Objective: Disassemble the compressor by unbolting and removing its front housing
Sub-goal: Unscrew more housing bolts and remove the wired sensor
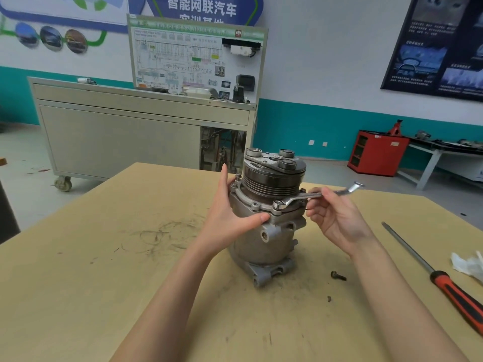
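Note:
A grey metal compressor (264,244) stands upright on the wooden table (104,283), its dark grooved pulley (274,176) on top. The front housing flange (245,198) under the pulley carries bolts around its rim. My left hand (230,212) wraps the compressor's left side, thumb pressed against the front below the flange. A silver ring wrench (313,195) sits on the front bolt (277,204) of the flange. My right hand (337,218) pinches the wrench shaft between fingertips, to the right of the compressor.
A loose dark bolt (338,276) lies on the table right of the compressor's base. A long screwdriver (444,280) with a red-black handle lies near the right edge, beside crumpled white plastic (467,265). A grey wheeled cabinet (130,131) stands behind the table.

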{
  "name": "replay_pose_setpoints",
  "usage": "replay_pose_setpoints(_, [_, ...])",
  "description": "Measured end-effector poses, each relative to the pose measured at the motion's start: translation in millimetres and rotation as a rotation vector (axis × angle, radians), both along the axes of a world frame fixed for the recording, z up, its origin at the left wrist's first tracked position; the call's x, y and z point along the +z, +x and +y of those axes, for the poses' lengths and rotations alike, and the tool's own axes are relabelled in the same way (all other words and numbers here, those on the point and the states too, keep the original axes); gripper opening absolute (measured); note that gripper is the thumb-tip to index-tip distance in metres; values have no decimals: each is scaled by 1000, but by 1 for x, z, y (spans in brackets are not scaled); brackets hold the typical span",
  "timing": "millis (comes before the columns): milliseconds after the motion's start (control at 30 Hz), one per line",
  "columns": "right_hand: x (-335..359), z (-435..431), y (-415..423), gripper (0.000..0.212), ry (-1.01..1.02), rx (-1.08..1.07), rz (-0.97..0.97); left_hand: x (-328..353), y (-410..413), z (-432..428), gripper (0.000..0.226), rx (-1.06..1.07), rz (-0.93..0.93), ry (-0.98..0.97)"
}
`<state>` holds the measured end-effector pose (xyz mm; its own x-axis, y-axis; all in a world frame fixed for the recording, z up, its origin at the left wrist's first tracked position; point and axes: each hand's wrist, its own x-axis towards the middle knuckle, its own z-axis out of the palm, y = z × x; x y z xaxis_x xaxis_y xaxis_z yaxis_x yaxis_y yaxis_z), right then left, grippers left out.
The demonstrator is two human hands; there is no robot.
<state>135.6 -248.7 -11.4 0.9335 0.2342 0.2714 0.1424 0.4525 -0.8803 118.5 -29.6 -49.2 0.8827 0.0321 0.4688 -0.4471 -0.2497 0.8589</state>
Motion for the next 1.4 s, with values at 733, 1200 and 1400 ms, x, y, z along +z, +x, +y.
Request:
replay_pose_setpoints(733, [1,30,-69,59,-869,-1043,-1511,3,-4,-1,138,-1,7,-5])
replay_pose_setpoints(1200, [-4,37,-76,53,-878,-1067,-1493,-1,0,0,139,4,-5,-10])
replay_pose_setpoints(1400, [1,49,-79,34,-961,-1062,-1533,-2,2,1,139,13,-9,-6])
